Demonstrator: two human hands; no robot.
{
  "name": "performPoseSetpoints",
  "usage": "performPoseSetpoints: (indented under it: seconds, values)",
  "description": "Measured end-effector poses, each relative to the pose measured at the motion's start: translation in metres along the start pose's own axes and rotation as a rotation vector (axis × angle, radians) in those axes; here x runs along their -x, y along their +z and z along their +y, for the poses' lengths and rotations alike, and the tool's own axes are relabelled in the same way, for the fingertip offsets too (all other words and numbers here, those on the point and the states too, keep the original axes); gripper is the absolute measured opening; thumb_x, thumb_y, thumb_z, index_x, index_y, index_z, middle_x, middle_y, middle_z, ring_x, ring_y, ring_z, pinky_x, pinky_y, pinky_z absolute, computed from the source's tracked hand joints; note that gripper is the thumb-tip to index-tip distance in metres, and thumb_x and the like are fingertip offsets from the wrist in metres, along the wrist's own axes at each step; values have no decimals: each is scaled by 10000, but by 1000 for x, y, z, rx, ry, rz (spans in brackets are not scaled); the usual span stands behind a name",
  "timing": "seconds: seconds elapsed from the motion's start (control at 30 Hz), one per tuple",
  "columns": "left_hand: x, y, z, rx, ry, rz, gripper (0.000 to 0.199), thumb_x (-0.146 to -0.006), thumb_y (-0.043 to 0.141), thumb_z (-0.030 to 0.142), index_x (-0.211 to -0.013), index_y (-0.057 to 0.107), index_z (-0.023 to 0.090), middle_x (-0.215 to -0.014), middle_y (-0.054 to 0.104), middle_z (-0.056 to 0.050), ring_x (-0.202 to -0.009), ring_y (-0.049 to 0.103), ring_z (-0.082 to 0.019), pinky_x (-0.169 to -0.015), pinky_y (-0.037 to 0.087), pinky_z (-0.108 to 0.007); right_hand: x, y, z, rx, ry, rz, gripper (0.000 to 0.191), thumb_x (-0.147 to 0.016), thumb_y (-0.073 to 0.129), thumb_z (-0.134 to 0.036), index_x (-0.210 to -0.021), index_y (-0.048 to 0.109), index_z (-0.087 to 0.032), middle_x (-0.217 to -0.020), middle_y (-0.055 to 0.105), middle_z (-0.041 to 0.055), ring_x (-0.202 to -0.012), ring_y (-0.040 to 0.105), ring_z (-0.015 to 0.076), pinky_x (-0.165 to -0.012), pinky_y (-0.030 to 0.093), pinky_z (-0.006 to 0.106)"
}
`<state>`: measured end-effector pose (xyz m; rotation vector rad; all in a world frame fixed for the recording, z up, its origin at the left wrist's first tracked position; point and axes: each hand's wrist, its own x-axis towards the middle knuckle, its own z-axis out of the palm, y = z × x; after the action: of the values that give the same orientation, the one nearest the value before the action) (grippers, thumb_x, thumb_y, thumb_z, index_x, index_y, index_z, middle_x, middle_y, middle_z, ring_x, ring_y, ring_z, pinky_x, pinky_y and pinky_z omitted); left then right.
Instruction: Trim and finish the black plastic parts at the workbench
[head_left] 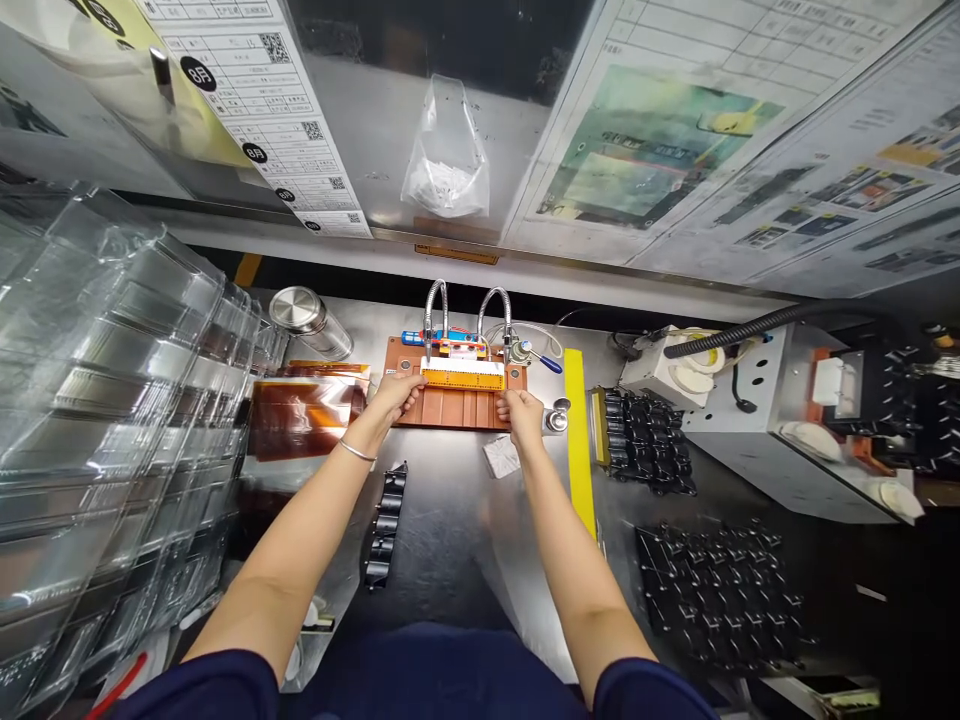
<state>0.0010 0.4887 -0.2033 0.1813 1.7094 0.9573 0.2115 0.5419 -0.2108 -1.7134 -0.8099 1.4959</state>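
Note:
An orange-yellow strip (463, 380) with a white upper edge and rows of small dark marks lies across a reddish-brown fixture block (442, 410). My left hand (399, 396) has its fingers closed at the strip's left end. At the opposite end, my right hand (521, 410) pinches near the strip's lower right corner. Both hands rest close to the fixture's front. Two bendable metal hoses (496, 298) arch over the back of the fixture, near a blue tool-like piece (450, 338). The exact kind of strip cannot be made out.
A black moulded part (386, 525) lies on the metal bench, left of centre. Amber film sheets (304, 415), a steel flask (300, 312) and stacked clear trays (112, 400) stand left. Right are a yellow strip (578, 430), black parts (652, 440) and a white machine (757, 400).

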Motion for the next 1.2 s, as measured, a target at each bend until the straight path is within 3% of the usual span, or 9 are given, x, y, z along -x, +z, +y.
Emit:
performPoseSetpoints:
  seconds: [0.5,0.6,0.7,0.8,0.87,0.97,1.03,1.1,1.2]
  values:
    - [-2,-2,2,-45,18,1,247,-672,682,173,-544,472,168,-342,425,80,-273,328,-38,-283,200,-150,-3,3,4,60,19,-9,131,-655,600,-178,-547,530,-153,-421,559,-44,-345,479,54,-331,363,133]
    - [-6,-10,4,-60,-15,-40,280,-650,748,172,-547,489,155,-371,492,48,-294,400,-51,-294,276,-147,-10,-2,0,88,59,-27,153,-658,628,-192,-555,520,-156,-413,550,-37,-330,471,63,-315,358,145]
    - [-6,-20,7,-59,-53,-125,216,-639,788,163,-602,582,105,-495,625,-49,-396,554,-99,-379,440,-178,-7,-11,-5,116,95,-73,184,-670,661,-253,-594,528,-151,-445,562,-17,-340,478,76,-318,373,165]
    - [1,-28,7,-21,-52,-183,158,-636,786,105,-675,637,74,-625,688,-105,-530,649,-139,-498,535,-210,30,-11,12,132,72,-86,224,-702,651,-339,-777,566,-146,-587,619,-3,-393,500,71,-361,413,174]
    - [9,-29,2,17,-25,-176,132,-654,760,70,-714,642,77,-656,693,-91,-561,658,-134,-524,545,-209,77,-3,42,171,27,-125,442,-681,670,-400,-1029,552,-155,-817,678,39,-486,564,99,-419,477,219]
    - [24,-27,-9,75,41,-93,71,-738,676,81,-751,610,103,-630,663,-29,-496,606,-90,-492,526,-197,156,17,104,542,-161,-391,913,-598,742,-470,-1369,362,-162,-1313,534,166,-913,660,240,-792,561,420]
    - [36,-25,-16,108,91,-28,38,-781,621,101,-781,587,118,-613,636,3,-461,567,-69,-470,507,-186,190,31,138,751,-238,-510,1103,-504,811,-422,-1430,290,-125,-1457,373,217,-1254,473,357,-1000,441,502]
    - [48,-28,-20,134,141,15,37,-791,598,120,-823,581,124,-623,630,13,-466,558,-62,-465,493,-174,200,38,154,862,-291,-515,1073,-546,786,-323,-1449,258,-83,-1468,351,233,-1345,361,367,-1066,368,503]
    - [64,-43,-25,159,214,43,116,-770,621,173,-872,594,126,-663,649,2,-517,578,-72,-489,489,-168,177,32,137,876,-211,-527,733,-689,651,-230,-1371,409,-113,-1232,615,159,-1137,586,284,-947,480,412]
